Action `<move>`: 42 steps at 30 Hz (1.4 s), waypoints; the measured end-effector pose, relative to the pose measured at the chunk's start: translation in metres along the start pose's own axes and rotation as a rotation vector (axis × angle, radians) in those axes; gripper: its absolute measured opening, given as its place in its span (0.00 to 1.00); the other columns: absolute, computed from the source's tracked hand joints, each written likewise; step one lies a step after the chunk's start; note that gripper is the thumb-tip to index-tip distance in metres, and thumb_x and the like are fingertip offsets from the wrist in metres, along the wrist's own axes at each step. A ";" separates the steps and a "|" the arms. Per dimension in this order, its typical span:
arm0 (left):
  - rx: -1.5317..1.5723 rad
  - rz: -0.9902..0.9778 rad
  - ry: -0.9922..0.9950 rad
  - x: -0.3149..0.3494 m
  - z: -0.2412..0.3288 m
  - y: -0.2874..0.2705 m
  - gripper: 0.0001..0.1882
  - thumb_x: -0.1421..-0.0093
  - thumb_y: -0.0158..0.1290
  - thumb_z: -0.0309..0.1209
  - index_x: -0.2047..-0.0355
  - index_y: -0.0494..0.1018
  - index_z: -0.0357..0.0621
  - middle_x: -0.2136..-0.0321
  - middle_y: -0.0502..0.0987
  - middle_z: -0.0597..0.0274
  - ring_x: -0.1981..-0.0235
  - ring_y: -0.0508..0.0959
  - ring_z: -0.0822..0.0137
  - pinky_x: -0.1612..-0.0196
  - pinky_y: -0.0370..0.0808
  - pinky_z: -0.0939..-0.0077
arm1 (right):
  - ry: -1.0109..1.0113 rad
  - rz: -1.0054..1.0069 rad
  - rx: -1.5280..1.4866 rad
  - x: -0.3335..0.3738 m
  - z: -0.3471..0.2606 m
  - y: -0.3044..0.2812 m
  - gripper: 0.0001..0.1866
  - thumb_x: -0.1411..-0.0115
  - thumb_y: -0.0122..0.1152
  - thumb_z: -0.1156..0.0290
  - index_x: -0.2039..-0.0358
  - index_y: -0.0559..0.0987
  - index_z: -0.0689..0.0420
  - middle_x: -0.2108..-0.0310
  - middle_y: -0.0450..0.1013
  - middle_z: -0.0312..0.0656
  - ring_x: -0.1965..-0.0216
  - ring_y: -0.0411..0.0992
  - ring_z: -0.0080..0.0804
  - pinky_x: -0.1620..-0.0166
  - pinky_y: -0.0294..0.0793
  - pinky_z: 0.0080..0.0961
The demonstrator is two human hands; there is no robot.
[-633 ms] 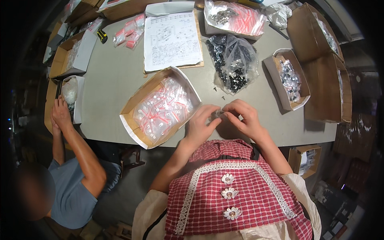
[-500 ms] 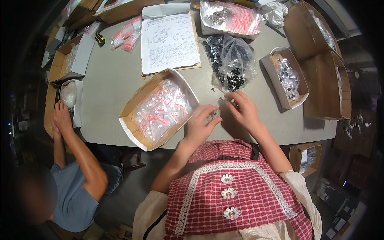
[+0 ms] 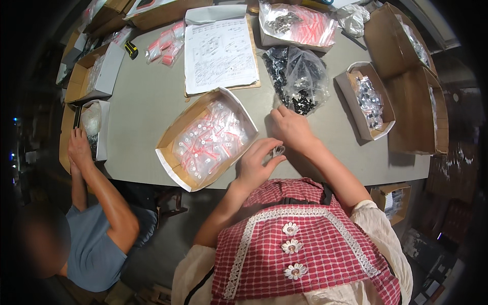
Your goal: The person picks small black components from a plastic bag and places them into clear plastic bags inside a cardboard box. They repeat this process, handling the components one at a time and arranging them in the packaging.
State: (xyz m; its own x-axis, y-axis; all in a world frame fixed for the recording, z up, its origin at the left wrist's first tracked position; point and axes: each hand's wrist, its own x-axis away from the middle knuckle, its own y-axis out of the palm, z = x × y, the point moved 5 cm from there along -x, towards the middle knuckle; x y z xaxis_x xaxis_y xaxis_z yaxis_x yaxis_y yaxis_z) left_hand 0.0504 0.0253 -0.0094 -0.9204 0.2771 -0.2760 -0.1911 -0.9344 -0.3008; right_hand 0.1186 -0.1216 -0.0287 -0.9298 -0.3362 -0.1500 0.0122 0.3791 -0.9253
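Observation:
My left hand is curled round a small clear plastic bag, pinched between thumb and fingers just above the table's front edge. My right hand reaches forward with bent fingers pressed together at the tabletop; whatever is under the fingertips is hidden. Right beyond those fingers lies a large clear bag spilling small black screws. To the left of my left hand, a cardboard box holds many small clear bags with red strips and white round pieces.
Papers with drawings lie on a board behind the box. A white box of red-edged bags stands at the back, a narrow box at right. Tall cartons line the right edge. A co-worker's hands are at a left-hand box.
My right hand has moved left and forward, to the tabletop beside the screws, and its fingers have closed together. My left hand keeps the small bag almost in place.

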 end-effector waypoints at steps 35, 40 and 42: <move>0.821 -0.178 -0.657 0.010 0.020 0.010 0.18 0.33 0.53 0.27 0.47 0.74 0.28 0.59 0.83 0.50 0.62 0.84 0.68 0.62 0.77 0.81 | 0.487 -0.111 -1.273 0.064 -0.009 -0.071 0.07 0.35 0.65 0.72 0.61 0.79 0.62 0.70 0.77 0.33 0.71 0.74 0.17 0.67 0.74 0.17; 0.789 -0.137 -0.663 0.011 0.021 0.006 0.17 0.32 0.52 0.29 0.49 0.75 0.27 0.61 0.84 0.49 0.64 0.84 0.67 0.65 0.75 0.82 | 0.468 -0.099 -1.372 0.068 -0.011 -0.073 0.07 0.35 0.65 0.74 0.59 0.79 0.62 0.68 0.77 0.33 0.69 0.74 0.18 0.65 0.74 0.18; 0.781 -0.124 -0.664 0.011 0.022 0.004 0.16 0.32 0.52 0.29 0.49 0.76 0.27 0.61 0.84 0.49 0.64 0.84 0.68 0.66 0.75 0.82 | 0.475 -0.106 -1.391 0.070 -0.010 -0.072 0.07 0.36 0.64 0.75 0.58 0.79 0.62 0.67 0.77 0.34 0.68 0.74 0.18 0.64 0.74 0.18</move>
State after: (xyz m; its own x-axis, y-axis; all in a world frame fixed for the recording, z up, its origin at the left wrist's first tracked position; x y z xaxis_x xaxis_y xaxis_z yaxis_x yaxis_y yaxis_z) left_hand 0.0321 0.0197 0.0061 -0.8365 0.4235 0.3478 -0.2479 -0.8584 0.4491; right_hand 0.0491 -0.1635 0.0307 -0.9379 -0.2108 0.2753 -0.1623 0.9685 0.1888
